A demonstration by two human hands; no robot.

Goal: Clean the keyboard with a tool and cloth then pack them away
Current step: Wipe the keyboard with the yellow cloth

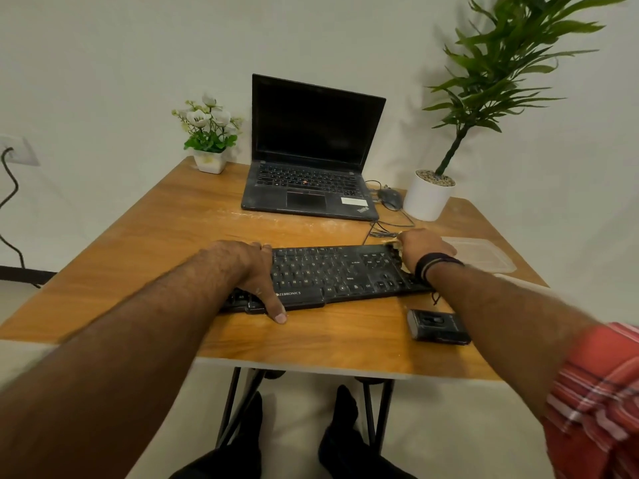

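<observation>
- Wooden table [145,236] on thin black legs, pushed up to a plain white wall, pale floor underneath. There's a wall socket [17,148] off to the left with a black cable hanging down from it.
- At the back of the table: an open black laptop [311,150], screen dark, a little pot of white flowers [207,133] on its left, and a tall green plant in a white pot [428,195] on its right. A wired mouse [390,198] sits between the laptop and that white pot.
- Black keyboard [332,271] lies near the front edge, right in front of the person, looks pretty dusty.
- A clear plastic container [484,254] sits just past the keyboard's right end, and a small black gadget [437,326] lies near the front edge on the right.
- Left hand [256,271] lies flat over the keyboard's left end, fingers straight and together, thumb tip down on the table at the front edge. Basically pinning it in place.
- Right hand [423,248] is at the keyboard's far right corner, fingers curled around a yellowish cloth [394,244], pressing it against the keys there. Only a scrap of the cloth shows.
- Dark bands on the right wrist, red checked sleeve further up.
</observation>
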